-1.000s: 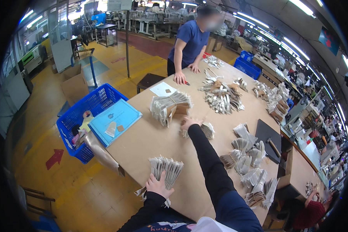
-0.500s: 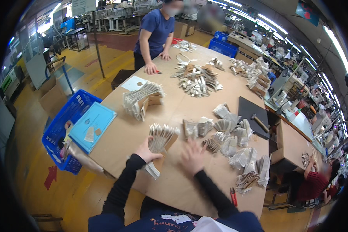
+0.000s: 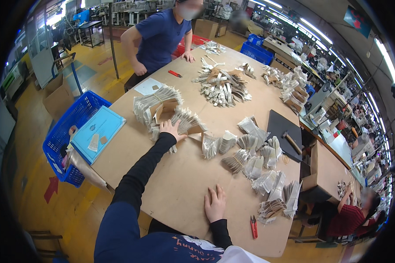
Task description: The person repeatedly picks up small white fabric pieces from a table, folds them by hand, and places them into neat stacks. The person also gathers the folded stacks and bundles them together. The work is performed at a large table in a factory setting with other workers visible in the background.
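Observation:
On the big brown-topped table (image 3: 184, 184), my left hand (image 3: 171, 130) grips a fanned bundle of thin grey-white cut pieces (image 3: 188, 120) with a brown side. That bundle stands against a larger, similar bundle (image 3: 156, 101), also with brown pieces showing. My left fingers curve over its near side, partly hidden by the pieces. Closer to me, my right hand (image 3: 215, 205) lies flat on the tabletop, fingers apart, holding nothing. To its right are several smaller banded bundles (image 3: 252, 164) and a red-handled snipping tool (image 3: 253, 227).
A hammer (image 3: 292, 142) lies on a black board (image 3: 276, 122) at the right. Beyond is a loose heap of pieces (image 3: 226, 87). A blue basket (image 3: 57, 153) with a light-blue folder (image 3: 96, 133) stands off the left edge. Across the table stands a co-worker (image 3: 160, 37) near a red tool (image 3: 175, 73).
My left hand has moved forward with its bundle, bringing it against the larger one. My right hand has drawn back and come to rest. The co-worker's hand has left the red tool.

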A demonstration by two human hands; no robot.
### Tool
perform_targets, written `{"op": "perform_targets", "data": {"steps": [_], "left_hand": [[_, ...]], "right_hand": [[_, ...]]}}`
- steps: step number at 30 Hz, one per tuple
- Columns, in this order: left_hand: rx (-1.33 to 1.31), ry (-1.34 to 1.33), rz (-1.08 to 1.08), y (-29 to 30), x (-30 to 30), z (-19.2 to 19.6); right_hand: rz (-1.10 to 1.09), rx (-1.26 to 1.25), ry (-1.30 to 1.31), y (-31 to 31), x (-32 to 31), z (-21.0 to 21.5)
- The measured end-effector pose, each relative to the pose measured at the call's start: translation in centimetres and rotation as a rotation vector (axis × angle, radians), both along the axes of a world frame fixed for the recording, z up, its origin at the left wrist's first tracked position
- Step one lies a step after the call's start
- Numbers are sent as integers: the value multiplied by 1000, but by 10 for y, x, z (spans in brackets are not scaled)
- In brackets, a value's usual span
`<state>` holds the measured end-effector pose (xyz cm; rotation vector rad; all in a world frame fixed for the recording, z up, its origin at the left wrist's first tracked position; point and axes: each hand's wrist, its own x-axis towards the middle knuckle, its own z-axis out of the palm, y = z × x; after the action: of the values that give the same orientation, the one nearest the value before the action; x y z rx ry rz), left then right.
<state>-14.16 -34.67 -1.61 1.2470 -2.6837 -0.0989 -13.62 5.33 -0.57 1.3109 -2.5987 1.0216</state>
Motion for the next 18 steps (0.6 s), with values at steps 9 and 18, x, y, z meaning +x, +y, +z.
{"op": "perform_targets", "data": {"steps": [9,18], "left_hand": [[-16,-40,48,-29,11,14],[44,153,-325,164,109,-35]], "right_hand": [[11,-1,-26,-2,-5,-1],[-6,-9,-64,0,-6,-2]]}}
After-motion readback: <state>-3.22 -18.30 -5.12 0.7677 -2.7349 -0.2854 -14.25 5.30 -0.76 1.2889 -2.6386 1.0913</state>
